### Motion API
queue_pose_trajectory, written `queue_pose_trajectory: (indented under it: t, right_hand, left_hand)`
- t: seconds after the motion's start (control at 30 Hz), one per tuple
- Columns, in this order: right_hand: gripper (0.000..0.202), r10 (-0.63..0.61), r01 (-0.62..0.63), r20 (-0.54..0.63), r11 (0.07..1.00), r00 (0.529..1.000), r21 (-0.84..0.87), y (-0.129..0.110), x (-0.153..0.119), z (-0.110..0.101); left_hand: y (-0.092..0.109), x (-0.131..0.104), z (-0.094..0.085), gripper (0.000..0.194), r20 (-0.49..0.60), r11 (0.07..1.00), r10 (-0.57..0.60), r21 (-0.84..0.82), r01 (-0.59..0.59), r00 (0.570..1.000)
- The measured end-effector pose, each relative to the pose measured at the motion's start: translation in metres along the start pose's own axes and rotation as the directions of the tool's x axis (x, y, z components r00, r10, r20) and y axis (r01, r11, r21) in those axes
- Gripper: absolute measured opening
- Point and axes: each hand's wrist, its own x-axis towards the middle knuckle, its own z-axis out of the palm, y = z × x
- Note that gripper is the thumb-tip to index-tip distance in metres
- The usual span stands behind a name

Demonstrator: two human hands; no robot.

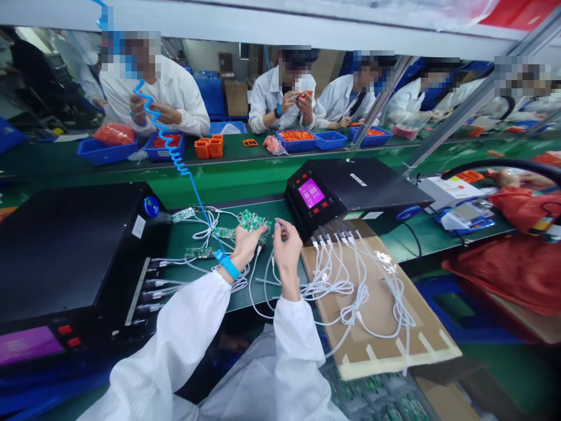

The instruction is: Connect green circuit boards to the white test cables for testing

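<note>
My left hand (245, 244), with a blue wrist strap (228, 266) and coiled blue cord, is closed around several green circuit boards (253, 221). Just to their right, my right hand (287, 242) has its thumb and fingers pinched together beside the boards' edge. Whatever sits in that pinch is too small to make out. More green circuit boards (199, 253) lie on the bench to the left, joined to white cables (239, 285). A white cable plug (258, 250) hangs just below the held boards.
Black test boxes with pink screens stand at left (74, 245) and right (350, 187). White cables from the right one spread over a cardboard sheet (385, 316). Across the bench, co-workers in white coats sit behind blue bins (300, 143) of orange parts. A red cloth (512, 269) is at right.
</note>
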Motion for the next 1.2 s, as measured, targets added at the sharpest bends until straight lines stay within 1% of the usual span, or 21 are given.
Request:
queue_pose_trajectory:
  t: [0.1, 0.23, 0.33, 0.5, 0.7, 1.03, 1.2]
  right_hand:
    - [0.029, -0.064, 0.06, -0.063, 0.997, 0.996, -0.057, 0.002, 0.002, 0.005]
    - [0.025, -0.113, 0.106, -0.094, 0.992, 0.989, -0.068, 0.004, 0.003, 0.009]
    - [0.023, -0.133, 0.125, -0.109, 0.989, 0.985, -0.075, 0.006, 0.003, 0.01]
    - [0.021, -0.137, 0.127, -0.102, 0.987, 0.985, -0.098, 0.008, 0.002, 0.011]
    - [0.023, -0.105, 0.092, -0.097, 0.988, 0.99, -0.126, 0.007, 0.001, 0.01]
    - [0.024, -0.099, 0.085, -0.09, 0.985, 0.991, -0.151, 0.004, -0.002, 0.012]
    - [0.025, -0.114, 0.1, -0.101, 0.986, 0.988, -0.137, 0.006, -0.001, 0.014]
  left_hand:
    - [0.002, -0.005, 0.006, 0.048, 0.026, 1.0, 0.015, -0.027, -0.015, 1.0]
    - [0.002, -0.01, 0.01, 0.048, 0.05, 0.999, -0.004, -0.049, 0.007, 0.999]
    - [0.001, -0.012, 0.01, 0.048, 0.034, 0.998, -0.004, -0.056, 0.006, 0.999]
    - [-0.002, -0.013, 0.01, 0.047, 0.019, 0.999, -0.003, -0.054, 0.004, 1.0]
    - [-0.004, -0.012, 0.012, 0.044, 0.025, 0.998, 0.018, -0.059, -0.017, 1.0]
    - [-0.004, -0.013, 0.014, 0.039, 0.008, 0.999, 0.037, -0.012, -0.037, 0.999]
    - [-0.002, -0.013, 0.014, 0.041, 0.003, 0.997, 0.054, 0.06, -0.055, 0.999]
